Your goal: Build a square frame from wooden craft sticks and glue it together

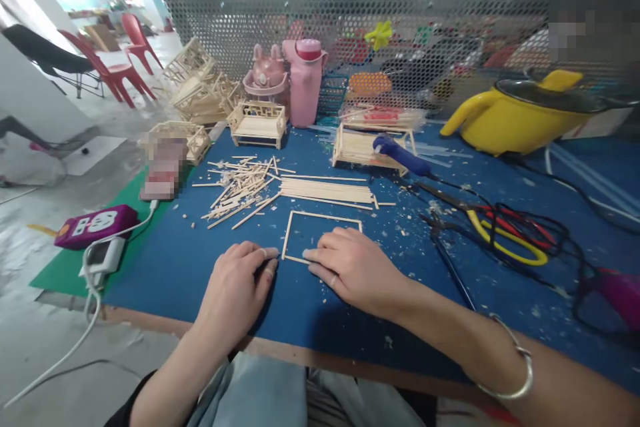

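Note:
Thin wooden sticks form a rectangular frame [326, 215] flat on the blue table mat. My right hand [357, 270] covers its near right corner, finger and thumb closed on the near stick. My left hand [237, 287] rests on the mat just left of the near left corner. Its index finger and thumb are slightly apart, with nothing seen between them. Pale coverings wrap several fingertips of both hands. Beyond the frame lie a neat row of wooden sticks [327, 190] and a loose pile of short sticks [245, 187].
Small wooden bed models [257, 125] stand at the back left. A blue glue gun [403, 155] leans on another model. Scissors [510, 240], pliers [440, 223] and tangled cables lie right, below a yellow pot [525, 117]. A pink bottle [306, 90] stands behind; a phone [163, 170] is left.

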`<state>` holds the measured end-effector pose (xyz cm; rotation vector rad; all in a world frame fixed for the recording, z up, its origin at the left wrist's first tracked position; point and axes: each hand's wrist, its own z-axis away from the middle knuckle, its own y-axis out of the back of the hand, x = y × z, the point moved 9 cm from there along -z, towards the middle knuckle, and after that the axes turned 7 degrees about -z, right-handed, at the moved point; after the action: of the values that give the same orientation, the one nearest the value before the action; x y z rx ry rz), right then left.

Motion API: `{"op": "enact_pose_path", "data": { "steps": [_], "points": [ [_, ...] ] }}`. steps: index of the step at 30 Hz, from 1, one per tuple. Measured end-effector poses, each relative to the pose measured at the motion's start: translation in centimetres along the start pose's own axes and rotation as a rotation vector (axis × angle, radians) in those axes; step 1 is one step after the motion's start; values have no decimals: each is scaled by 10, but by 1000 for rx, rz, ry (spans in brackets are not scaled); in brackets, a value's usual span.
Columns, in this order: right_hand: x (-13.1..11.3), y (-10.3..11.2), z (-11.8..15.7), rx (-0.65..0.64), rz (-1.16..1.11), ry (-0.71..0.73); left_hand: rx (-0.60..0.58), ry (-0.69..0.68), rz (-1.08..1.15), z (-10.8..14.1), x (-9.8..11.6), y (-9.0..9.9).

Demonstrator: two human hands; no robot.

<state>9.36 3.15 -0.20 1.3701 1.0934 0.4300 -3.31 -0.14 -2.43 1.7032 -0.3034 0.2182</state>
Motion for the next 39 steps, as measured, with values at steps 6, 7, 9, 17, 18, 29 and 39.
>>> {"op": "enact_pose_path", "data": {
  "steps": [6, 7, 9, 17, 18, 29, 39],
  "points": [
    [1, -4, -2, 11, -20, 2, -24, 0, -5, 0, -1, -2],
    [1, -4, -2, 16, -23, 7, -24, -1, -6, 0, 0, -2],
    [0, -3, -2, 30, -24, 20, -25, -4, -6, 0, 1, -2],
    [-1, -3, -2, 60, -38, 43, -15, -23, -30, 0, 3, -1],
    [-1, -3, -3, 61, -40, 45, -12, -27, -33, 1, 3, -1],
    [-2, -5, -4, 39, -16, 52, -9, -59, -60, 1, 8, -2],
    [-1, -7, -3, 21, -15, 33, -10, -34, -58, 1, 7, -2]
  ]
}}
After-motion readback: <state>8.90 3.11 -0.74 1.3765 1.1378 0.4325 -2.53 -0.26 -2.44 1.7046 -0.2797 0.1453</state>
